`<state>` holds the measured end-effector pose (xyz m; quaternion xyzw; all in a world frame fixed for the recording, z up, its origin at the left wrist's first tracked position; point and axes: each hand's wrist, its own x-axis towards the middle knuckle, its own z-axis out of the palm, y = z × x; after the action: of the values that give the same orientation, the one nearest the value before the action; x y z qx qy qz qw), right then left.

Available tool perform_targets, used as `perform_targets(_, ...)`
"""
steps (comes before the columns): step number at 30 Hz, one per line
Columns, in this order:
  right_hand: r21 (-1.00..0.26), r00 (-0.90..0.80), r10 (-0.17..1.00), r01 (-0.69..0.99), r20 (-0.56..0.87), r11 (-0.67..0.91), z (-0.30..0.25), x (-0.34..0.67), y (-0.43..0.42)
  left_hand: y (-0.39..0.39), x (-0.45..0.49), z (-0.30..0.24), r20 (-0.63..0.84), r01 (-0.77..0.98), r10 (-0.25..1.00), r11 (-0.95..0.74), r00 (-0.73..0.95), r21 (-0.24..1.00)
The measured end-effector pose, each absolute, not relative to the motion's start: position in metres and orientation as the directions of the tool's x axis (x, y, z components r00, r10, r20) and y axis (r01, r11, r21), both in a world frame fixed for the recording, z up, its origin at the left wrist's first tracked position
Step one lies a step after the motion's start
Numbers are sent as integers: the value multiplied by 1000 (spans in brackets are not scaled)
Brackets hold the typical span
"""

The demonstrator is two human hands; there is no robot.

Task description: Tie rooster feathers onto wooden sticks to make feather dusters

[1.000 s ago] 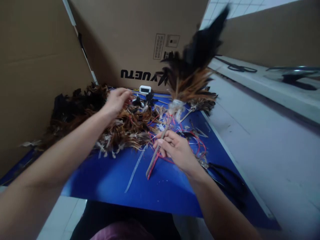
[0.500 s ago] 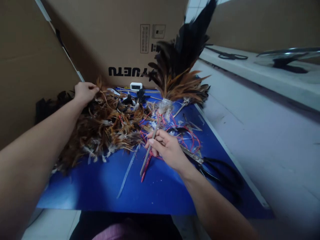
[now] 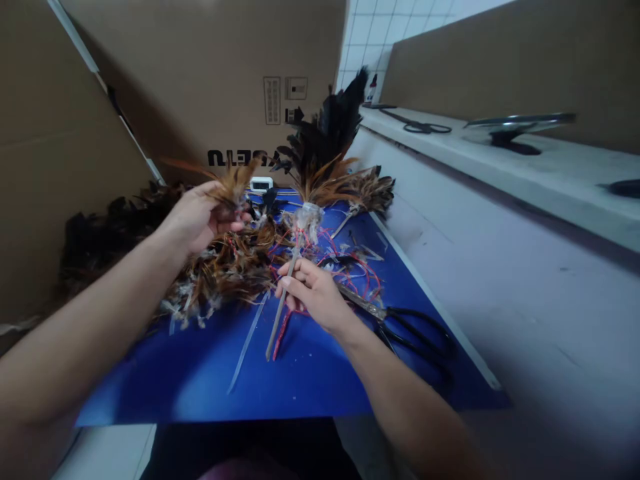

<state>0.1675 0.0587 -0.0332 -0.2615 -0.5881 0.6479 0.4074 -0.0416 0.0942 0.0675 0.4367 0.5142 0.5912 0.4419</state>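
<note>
My right hand [image 3: 315, 293] is closed round a thin wooden stick [image 3: 275, 331]. At the stick's far end, black and brown feathers [image 3: 325, 150] fan upward above a pale, clear-wrapped binding [image 3: 309, 215]. My left hand [image 3: 195, 213] pinches a small tuft of brown feathers [image 3: 237, 181], raised over the pile, its fingers partly hidden by the tuft. Beneath it spreads a heap of loose brown and black feathers [image 3: 225, 273]. Red string [image 3: 367, 270] lies tangled beside the stick, and a red strand [image 3: 283, 333] runs down next to it.
Black-handled scissors [image 3: 415, 327] lie right of my right hand on the blue board [image 3: 320, 393]. A clear strip [image 3: 249, 343] is on the board. A small white digital display [image 3: 261, 184] stands before the cardboard [image 3: 200, 80]. Another pair of scissors [image 3: 425, 127] rests on the right ledge.
My left hand has moved right from the back of the feather heap, now with a feather tuft in its fingers. My right hand keeps its hold on the stick. The camera view has shifted.
</note>
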Motion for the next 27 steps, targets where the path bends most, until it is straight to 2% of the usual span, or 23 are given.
perform_targets(4, -973, -532, 835, -230, 138, 14, -33, 167, 58, 78, -12, 51, -11, -162, 989, -14, -148, 987)
perform_targets(7, -972, -536, 833, -237, 137, 8, -33, 167, 59, 73, -3, 43, 11, -232, 995, -34, -99, 972)
perform_targets(11, -972, -547, 827, -237, 131, -3, -33, 167, 59, 69, -1, 38, 27, -302, 993, -60, -114, 951)
perform_targets(23, -983, -561, 818, -183, 130, 30, -32, 164, 55, 59, -6, 25, 39, -207, 992, -64, -124, 976)
perform_targets(27, -987, -578, 806, -153, 130, 50, -35, 159, 52, 52, 1, 28, 116, -163, 986, -134, -116, 977)
